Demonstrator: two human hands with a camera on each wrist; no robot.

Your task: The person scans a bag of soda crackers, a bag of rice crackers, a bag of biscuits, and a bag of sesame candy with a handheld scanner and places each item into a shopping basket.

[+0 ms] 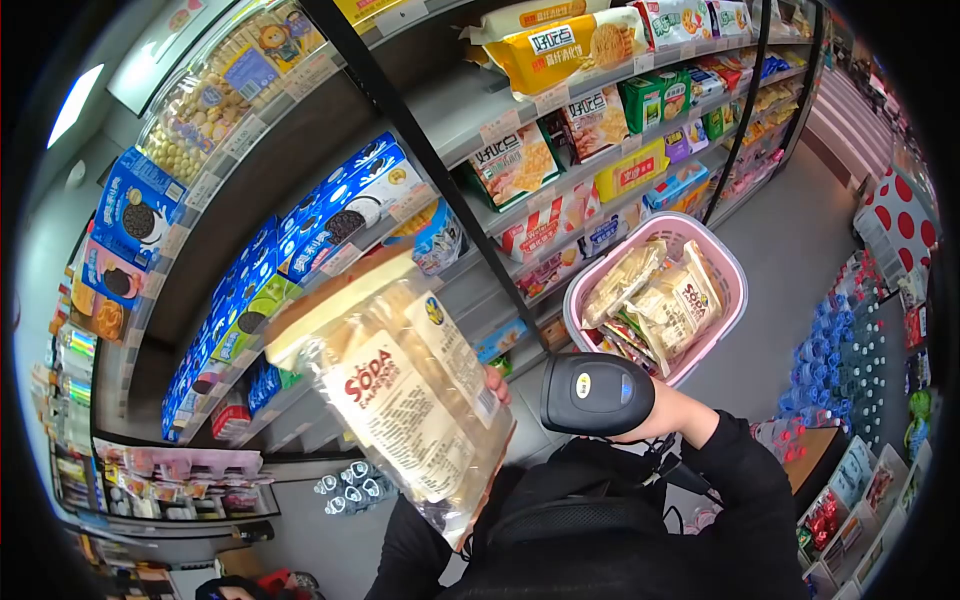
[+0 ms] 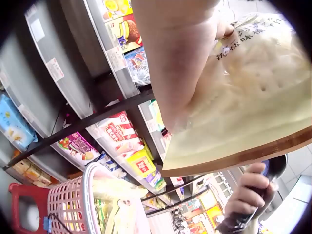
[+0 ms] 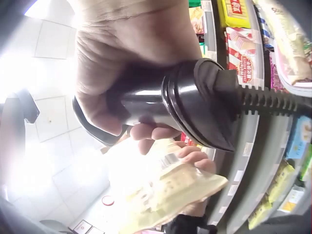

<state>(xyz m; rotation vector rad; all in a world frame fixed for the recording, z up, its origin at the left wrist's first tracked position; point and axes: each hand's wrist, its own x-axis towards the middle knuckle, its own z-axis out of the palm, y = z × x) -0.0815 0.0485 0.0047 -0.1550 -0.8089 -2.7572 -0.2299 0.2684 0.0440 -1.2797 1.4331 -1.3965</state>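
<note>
My left hand [image 1: 495,385] grips the edge of a large clear bag of soda crackers [image 1: 400,420], held up in front of the shelves. In the head view its "SODA" label faces the camera and a barcode panel lies along its right side. My right hand [image 1: 655,412] is wrapped around the handle of a black barcode scanner [image 1: 595,393], whose head is close to the bag's right side. In the right wrist view the scanner's handle [image 3: 146,100] and its coiled cord [image 3: 268,100] show, with the cracker bag [image 3: 170,192] beyond.
A pink basket [image 1: 742,290] with several cracker packets stands beyond the scanner, on a red stool [image 2: 22,204]. Shelves hold blue biscuit boxes [image 1: 345,215] and a yellow biscuit pack [image 1: 565,55]. Bottled drinks [image 1: 840,350] stand on the right. Water bottles [image 1: 352,488] sit on the floor.
</note>
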